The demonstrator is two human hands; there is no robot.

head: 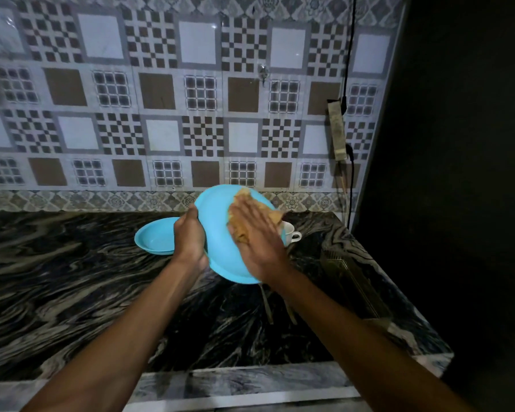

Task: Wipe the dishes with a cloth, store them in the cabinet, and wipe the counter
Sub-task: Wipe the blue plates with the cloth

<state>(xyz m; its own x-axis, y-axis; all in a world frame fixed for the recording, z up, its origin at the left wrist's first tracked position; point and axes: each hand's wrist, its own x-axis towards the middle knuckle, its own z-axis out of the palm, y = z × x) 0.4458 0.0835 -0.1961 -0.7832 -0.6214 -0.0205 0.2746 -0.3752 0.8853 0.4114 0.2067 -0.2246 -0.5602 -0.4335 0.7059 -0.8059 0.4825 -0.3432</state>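
Note:
My left hand [190, 237] grips the left rim of a light blue plate [217, 221] held tilted above the dark marble counter [72, 286]. With straight fingers, my right hand [257, 242] presses an orange-brown cloth [244, 203] flat against the plate's face. A second blue plate [153, 237] lies on the counter behind my left hand. To the right, partly hidden by the held plate, stands a white cup [292, 234].
Two thin utensil handles [266, 307] lie on the counter below the held plate. A patterned tile wall [161, 114] backs the counter. A power strip [338, 129] with a black cable hangs at the right. The counter's right edge borders a dark space.

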